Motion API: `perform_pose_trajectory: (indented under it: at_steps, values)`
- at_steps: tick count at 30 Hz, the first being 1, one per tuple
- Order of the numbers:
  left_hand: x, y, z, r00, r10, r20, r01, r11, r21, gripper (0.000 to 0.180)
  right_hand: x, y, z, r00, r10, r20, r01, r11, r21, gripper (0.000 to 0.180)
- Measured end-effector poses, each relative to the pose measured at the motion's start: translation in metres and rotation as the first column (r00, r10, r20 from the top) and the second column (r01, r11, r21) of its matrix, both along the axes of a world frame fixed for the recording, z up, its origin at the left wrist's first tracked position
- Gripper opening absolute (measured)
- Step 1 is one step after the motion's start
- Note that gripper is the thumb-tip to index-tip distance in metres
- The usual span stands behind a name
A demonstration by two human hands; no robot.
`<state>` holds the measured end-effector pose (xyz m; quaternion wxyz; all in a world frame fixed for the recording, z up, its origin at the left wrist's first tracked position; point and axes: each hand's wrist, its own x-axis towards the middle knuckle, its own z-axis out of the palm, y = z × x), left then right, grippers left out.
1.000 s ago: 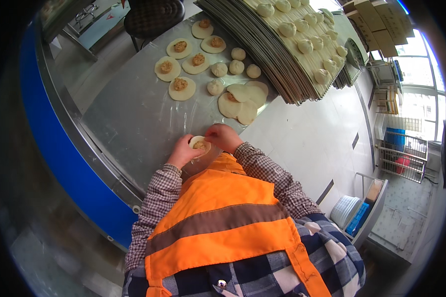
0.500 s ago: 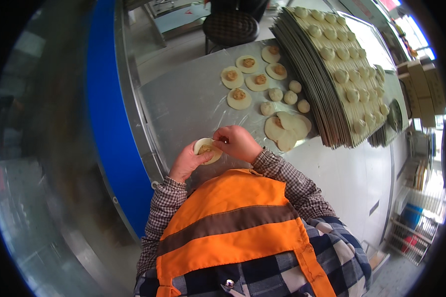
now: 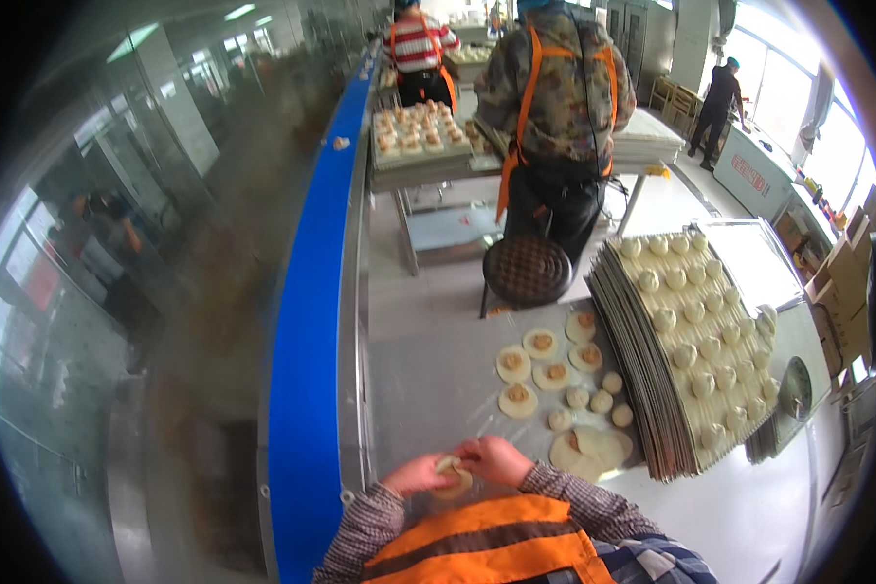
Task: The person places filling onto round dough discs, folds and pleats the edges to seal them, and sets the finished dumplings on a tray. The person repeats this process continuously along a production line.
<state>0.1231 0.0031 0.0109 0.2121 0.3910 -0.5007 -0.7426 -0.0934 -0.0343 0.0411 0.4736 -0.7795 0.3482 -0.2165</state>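
Observation:
My left hand (image 3: 419, 474) grips a round dough wrapper (image 3: 454, 484) with filling at the front edge of the steel table (image 3: 428, 389). At the wrapper's upper right rim, the fingers of my right hand (image 3: 499, 460) pinch the dough. Beyond my hands lie several flat wrappers topped with brown filling (image 3: 518, 397). To their right sits a group of closed round buns (image 3: 578, 397). Overlapping plain wrappers (image 3: 589, 453) rest close to my right forearm.
On the right stands a tall stack of trays (image 3: 652, 389), its top one bearing rows of buns. A blue conveyor belt (image 3: 307, 321) runs along the left. Ahead are a round stool (image 3: 528, 273), a co-worker's back (image 3: 555, 92) and a tray of filled wrappers (image 3: 420, 131).
The view has tilted up, bringing co-workers and the room ahead into sight, so my hands appear lower. The wrapper stays in my left hand, my right fingers still at its rim.

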Motion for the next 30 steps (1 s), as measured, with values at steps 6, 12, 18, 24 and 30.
perform_pose_trajectory:
  at_steps: [6,12,18,24,30]
  values:
    - [0.000,0.011,-0.006,0.869,0.475,-0.137,-0.397,0.836,0.380,0.045,-0.007,0.000,-0.015,0.996,-0.089,0.028,0.092,0.990,-0.111,0.014]
    - [-0.002,0.015,-0.033,0.921,0.386,-0.047,-0.384,0.922,0.051,0.039,0.006,0.004,-0.031,0.978,-0.180,0.107,0.134,0.931,0.340,0.020]
    - [-0.002,0.011,-0.048,0.935,0.214,0.281,-0.186,0.975,-0.124,0.040,0.007,0.011,-0.036,0.986,-0.154,0.058,0.146,0.982,0.118,0.019]
    - [-0.002,0.019,-0.043,0.897,0.435,-0.084,-0.408,0.885,0.222,0.036,0.009,0.011,-0.043,0.983,-0.155,-0.102,0.153,0.988,-0.023,0.020]
    - [-0.009,0.024,-0.051,0.892,0.452,0.024,-0.452,0.886,0.102,0.034,0.011,0.014,-0.058,0.952,-0.289,0.102,0.198,0.834,0.515,0.017]
